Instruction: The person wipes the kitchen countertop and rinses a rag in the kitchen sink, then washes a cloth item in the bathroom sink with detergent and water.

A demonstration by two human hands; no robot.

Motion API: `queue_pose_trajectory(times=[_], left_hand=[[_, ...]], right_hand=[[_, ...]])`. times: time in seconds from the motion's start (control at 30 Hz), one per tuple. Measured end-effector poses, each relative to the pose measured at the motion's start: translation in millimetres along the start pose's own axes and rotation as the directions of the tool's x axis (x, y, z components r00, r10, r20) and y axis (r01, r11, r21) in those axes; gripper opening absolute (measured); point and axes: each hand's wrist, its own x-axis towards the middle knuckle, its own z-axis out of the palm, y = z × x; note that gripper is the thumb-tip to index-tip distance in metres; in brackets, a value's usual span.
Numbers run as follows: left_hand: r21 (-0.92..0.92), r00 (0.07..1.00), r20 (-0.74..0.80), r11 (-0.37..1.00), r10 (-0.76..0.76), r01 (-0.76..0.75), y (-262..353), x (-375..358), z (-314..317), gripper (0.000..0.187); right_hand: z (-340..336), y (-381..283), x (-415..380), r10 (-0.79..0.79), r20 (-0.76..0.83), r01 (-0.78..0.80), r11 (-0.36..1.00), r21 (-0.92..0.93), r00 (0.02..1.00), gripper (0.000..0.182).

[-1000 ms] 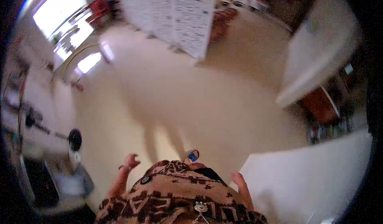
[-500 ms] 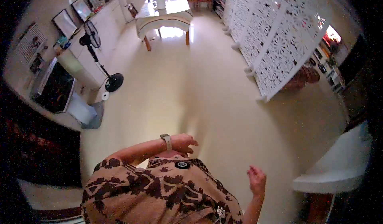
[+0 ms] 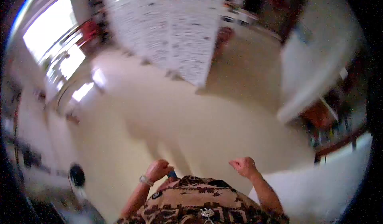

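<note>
My left hand (image 3: 158,169), with a light-strapped watch (image 3: 146,180) on its wrist, hovers in front of my body with the fingers curled in. A small blue patch (image 3: 171,173) shows right beside its fingers, partly covered by my shirt. On the other side, my right hand (image 3: 244,167) is raised off the body in a loose fist, thumb toward the middle, with nothing seen in it. Between the two hands lies the front of my brown patterned shirt (image 3: 203,200).
Pale floor (image 3: 191,120) stretches ahead. A white cut-out screen (image 3: 171,36) stands beyond it. At the left are a cloth-covered table (image 3: 76,80) and a bright window (image 3: 52,28). A white curved edge (image 3: 303,92) and a shelf (image 3: 335,138) are at the right. Motion blurs much of the room.
The view has swung to the right, so the screen and table moved left. My left hand has come back from across my body to the left side; my right hand's fingers have curled in.
</note>
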Motion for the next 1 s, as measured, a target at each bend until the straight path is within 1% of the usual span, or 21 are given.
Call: queue_pose_trajectory(times=[0.07, 0.1, 0.17, 0.2, 0.23, 0.3, 0.33, 0.4, 0.47, 0.5, 0.53, 0.57, 0.6, 0.63, 0.67, 0.7, 0.77, 0.83, 0.87, 0.97, 1.0], left_hand=[[0.049, 0.996, 0.004, 0.995, 0.084, -0.084, -34.2, 11.9, 5.3, 0.035], [0.062, 0.991, 0.012, 0.989, 0.134, -0.134, -38.6, 26.7, 3.8, 0.033], [0.251, 0.945, -0.06, 0.921, 0.322, -0.297, -65.8, 39.6, 24.7, 0.038], [0.327, 0.984, 0.159, 0.937, 0.075, -0.124, -42.4, 58.1, 16.1, 0.048], [0.336, 0.975, 0.19, 0.926, 0.113, -0.173, -36.5, 69.3, 20.3, 0.048], [0.461, 0.956, 0.286, 0.865, 0.064, -0.196, -25.4, 93.2, 36.2, 0.048], [0.399, 0.945, 0.323, 0.897, 0.057, -0.191, -22.0, 94.2, 36.0, 0.05], [0.397, 0.934, 0.344, 0.888, 0.092, -0.234, 5.5, 126.2, 59.4, 0.052], [0.389, 0.926, 0.357, 0.882, 0.123, -0.267, 17.5, 167.2, 93.6, 0.054], [0.335, 0.918, 0.384, 0.912, 0.098, -0.237, 22.2, 190.0, 113.5, 0.056], [0.281, 0.906, 0.417, 0.939, 0.068, -0.2, 20.0, 209.2, 130.0, 0.058], [0.282, 0.898, 0.431, 0.932, 0.09, -0.228, -6.0, 214.2, 147.0, 0.058], [0.312, 0.862, 0.487, 0.893, 0.142, -0.324, -30.9, 241.1, 170.9, 0.058], [0.33, 0.818, 0.541, 0.846, 0.194, -0.419, -45.5, 259.7, 187.1, 0.058], [0.271, 0.789, 0.61, 0.915, 0.076, -0.298, -55.9, 270.2, 196.0, 0.054], [0.361, 0.715, 0.69, 0.8, 0.116, -0.479, -80.6, 290.2, 210.1, 0.051], [0.414, 0.536, 0.822, 0.447, 0.19, -0.793, -112.8, 324.4, 233.3, 0.045], [0.472, 0.525, 0.85, 0.382, 0.042, -0.795, -89.6, 331.6, 225.2, 0.04], [0.523, 0.521, 0.848, 0.317, -0.1, -0.791, -73.9, 340.3, 224.5, 0.036], [0.492, 0.478, 0.87, 0.277, -0.121, -0.826, -69.5, 382.6, 235.1, 0.033], [0.477, 0.459, 0.879, 0.26, -0.128, -0.84, -71.3, 398.7, 237.0, 0.032]], right_hand=[[5.0, -8.0, -3.7, 0.205, 0.056, -0.197, 0.973, -0.121, 0.977, 0.034], [7.7, 7.3, -4.4, 0.29, 0.006, -0.288, 0.953, -0.091, 0.957, 0.034], [22.2, 41.9, -24.9, 0.331, 0.04, -0.324, 0.938, -0.125, 0.943, 0.041], [15.5, 59.9, -30.8, 0.38, 0.019, -0.376, 0.92, -0.105, 0.925, 0.041], [12.6, 70.1, -46.3, 0.445, 0.014, -0.443, 0.894, -0.065, 0.896, 0.038], [9.3, 100.9, -75.5, 0.527, -0.008, -0.527, 0.85, -0.011, 0.85, 0.036], [21.3, 103.7, -100.1, 0.545, -0.065, -0.547, 0.837, -0.014, 0.836, 0.034], [26.7, 142.1, -136.2, 0.576, -0.138, -0.581, 0.814, 0.001, 0.806, 0.032], [46.5, 178.9, -164.5, 0.709, -0.196, -0.72, 0.694, 0.024, 0.677, 0.031], [69.3, 209.0, -182.7, 0.721, -0.207, -0.731, 0.682, 0.041, 0.661, 0.031], [118.3, 232.3, -215.4, 0.777, -0.239, -0.788, 0.612, 0.07, 0.583, 0.032], [165.8, 254.4, -247.6, 0.825, -0.268, -0.836, 0.539, 0.106, 0.498, 0.036], [167.4, 250.8, -261.5, 0.878, -0.16, -0.876, 0.47, 0.108, 0.451, 0.038], [155.8, 237.5, -269.4, 0.904, -0.007, -0.9, 0.427, 0.091, 0.428, 0.04], [156.9, 230.7, -276.0, 0.91, 0.117, -0.917, 0.391, 0.084, 0.399, 0.043], [157.3, 227.4, -280.1, 0.898, 0.2, -0.92, 0.38, 0.094, 0.392, 0.046], [168.1, 237.5, -288.6, 0.864, 0.294, -0.911, 0.368, 0.184, 0.408, 0.045], [264.2, 295.1, -316.5, 0.758, 0.148, -0.771, 0.613, 0.172, 0.636, 0.042], [308.8, 322.8, -329.1, 0.681, 0.071, -0.683, 0.717, 0.139, 0.729, 0.041], [237.3, 315.4, -282.8, 0.872, 0.148, -0.867, 0.417, 0.274, 0.466, 0.035], [259.3, 344.0, -280.1, 0.817, 0.046, -0.805, 0.555, 0.21, 0.575, 0.035]])
